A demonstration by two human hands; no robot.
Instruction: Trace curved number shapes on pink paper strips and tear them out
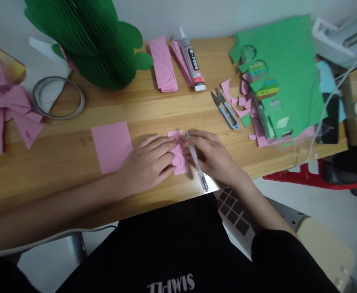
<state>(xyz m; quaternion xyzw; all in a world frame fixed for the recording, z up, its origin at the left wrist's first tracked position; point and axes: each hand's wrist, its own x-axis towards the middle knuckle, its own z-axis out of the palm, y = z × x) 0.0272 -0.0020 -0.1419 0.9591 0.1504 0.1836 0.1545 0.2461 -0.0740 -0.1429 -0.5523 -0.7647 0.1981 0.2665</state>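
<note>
A narrow pink paper strip (180, 165) with curved outlines drawn on it lies on the wooden table in front of me. My left hand (151, 162) rests flat over its left edge, fingers stretched onto the paper. At the strip's right edge, my right hand (216, 156) has its fingers bent, with a clear pen (200, 169) held among them. The pen's tip points away from me and its clip end towards me. Part of the strip is hidden under the fingers. A plain pink paper square (109, 144) lies just left of my left hand.
Behind stand a green honeycomb paper piece (105, 61), pink strip stacks (163, 65) and a glue tube (193, 63). Blue thread snips (225, 110) lie near pink scraps and green sheets (291, 53) at right. A tape roll (80, 101) and pink paper bow (16, 106) are left.
</note>
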